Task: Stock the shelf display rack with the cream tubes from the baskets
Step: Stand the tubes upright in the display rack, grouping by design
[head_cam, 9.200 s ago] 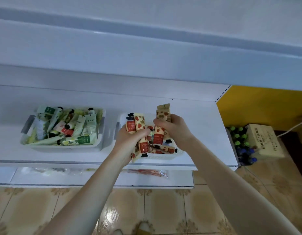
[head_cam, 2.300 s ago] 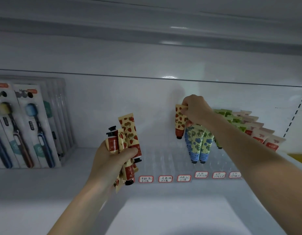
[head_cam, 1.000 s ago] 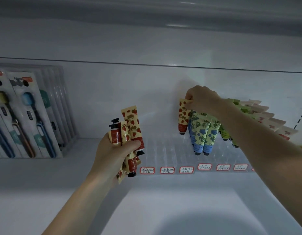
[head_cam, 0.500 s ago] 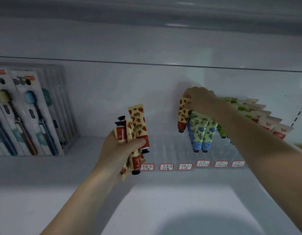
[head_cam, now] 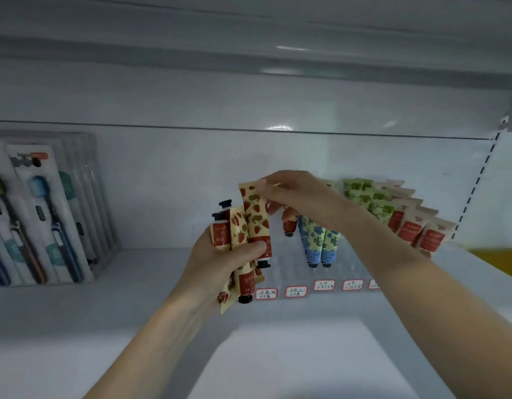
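At nine o'clock on the white shelf (head_cam: 76,312) we see toothbrush packs (head_cam: 41,214) leaning in a row; two fronts show clearly, one with a yellow-headed brush and one with a blue-headed brush, with more packs behind that we cannot count.

Near the centre, our left hand (head_cam: 220,263) is curled tight around a bundle of strawberry-print cream tubes (head_cam: 243,234); we make out at least four, some cap up and some cap down.

At about twelve o'clock from that bundle, our right hand (head_cam: 292,194) pinches the crimped top end of the tallest tube (head_cam: 253,211) between thumb and fingertips, while the left thumb presses on its lower part.

Just behind the right hand, one strawberry tube (head_cam: 289,226) stands cap down in the clear display rack (head_cam: 349,269). Towards three o'clock follow two blue-flower tubes (head_cam: 318,243), a column of green-print tubes (head_cam: 369,200) and three red-label tubes (head_cam: 415,228). Along the rack's front edge we count five red-bordered price labels (head_cam: 296,291), the last cut off by our right forearm.
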`<state>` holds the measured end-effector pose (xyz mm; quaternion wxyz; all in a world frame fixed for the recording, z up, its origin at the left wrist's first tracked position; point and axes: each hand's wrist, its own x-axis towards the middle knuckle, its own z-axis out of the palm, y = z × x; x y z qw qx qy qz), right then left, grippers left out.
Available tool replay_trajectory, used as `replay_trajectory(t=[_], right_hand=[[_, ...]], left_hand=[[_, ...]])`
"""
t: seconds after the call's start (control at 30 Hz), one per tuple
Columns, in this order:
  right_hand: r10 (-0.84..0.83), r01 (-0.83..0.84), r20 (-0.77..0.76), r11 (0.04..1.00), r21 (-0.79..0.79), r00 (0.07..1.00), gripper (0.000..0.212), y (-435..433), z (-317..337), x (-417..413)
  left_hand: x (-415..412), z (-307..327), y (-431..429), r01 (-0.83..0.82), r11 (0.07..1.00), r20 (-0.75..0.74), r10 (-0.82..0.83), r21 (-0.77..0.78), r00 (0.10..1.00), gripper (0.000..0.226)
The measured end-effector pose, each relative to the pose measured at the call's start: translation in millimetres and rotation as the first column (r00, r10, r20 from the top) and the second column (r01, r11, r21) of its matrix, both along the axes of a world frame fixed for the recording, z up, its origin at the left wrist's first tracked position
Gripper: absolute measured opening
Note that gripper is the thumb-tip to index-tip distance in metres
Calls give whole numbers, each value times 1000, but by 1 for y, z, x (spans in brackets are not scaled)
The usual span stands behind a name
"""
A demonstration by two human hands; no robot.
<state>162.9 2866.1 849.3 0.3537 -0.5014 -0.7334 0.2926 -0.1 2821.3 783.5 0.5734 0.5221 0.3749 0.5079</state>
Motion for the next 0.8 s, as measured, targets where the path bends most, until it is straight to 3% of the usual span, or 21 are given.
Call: replay_trajectory(t=[0.13,0.27,0.37,0.47,0.63,0.8], right_hand=[[71,-88,-189,993,-82,980,5,-5,4,5],[-99,95,-216,995,-27,971,2,0,15,16],[-343,333,5,917,218,939,3,17,16,19],[-471,354,243,845,401,848,8,35,10,15],[-510,343,417,844,413,752,17,52,3,8],[-526,354,480,843,405,703,15,58,6,6]], left_hand=[[3,2,-5,-4,1000,-13,4,10,1000,24],[-6,-4,1,-126,989,47,130,-78,990,17],[-10,-9,3,-154,976,88,168,-153,982,12],[-11,-10,3,-124,976,85,141,-180,986,14],[-12,-10,6,-118,973,92,139,-199,986,25],[-13,-12,8,-122,971,95,144,-204,985,25]])
